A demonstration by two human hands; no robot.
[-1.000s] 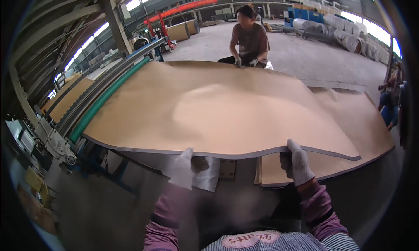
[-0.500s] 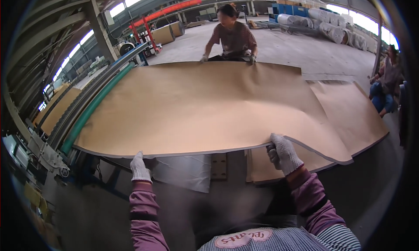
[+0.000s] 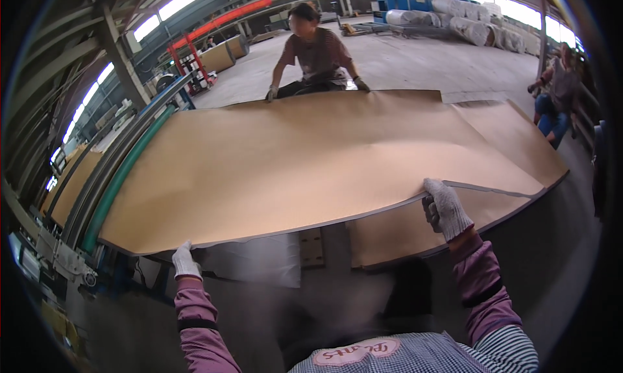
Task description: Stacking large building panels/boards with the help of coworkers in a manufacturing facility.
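A large brown sheet point(image 3: 279, 165) with a thin grey edge stretches in front of me, its left end by a green roller point(image 3: 126, 175). My left hand point(image 3: 187, 261), in a white knit glove, pinches the near edge toward the left. Farther right, my gloved right hand point(image 3: 446, 207) grips the same edge and holds it raised, so the sheet bends up there. Beneath and to the right lie more brown sheets point(image 3: 389, 240). Across from me a co-worker point(image 3: 315, 55) in gloves has both hands at the far edge.
The machine frame point(image 3: 71, 262) with its rollers stands at the left. A second person point(image 3: 558, 90) sits at the far right. Wrapped rolls point(image 3: 467, 29) are stacked at the back, and a red lifting frame point(image 3: 188, 64) stands behind the machine. Translucent film point(image 3: 259, 259) hangs below the sheet.
The sheet has shifted right over the sheets below. My right hand has moved right and up with its edge; my left hand sits farther left and lower. The view has turned slightly.
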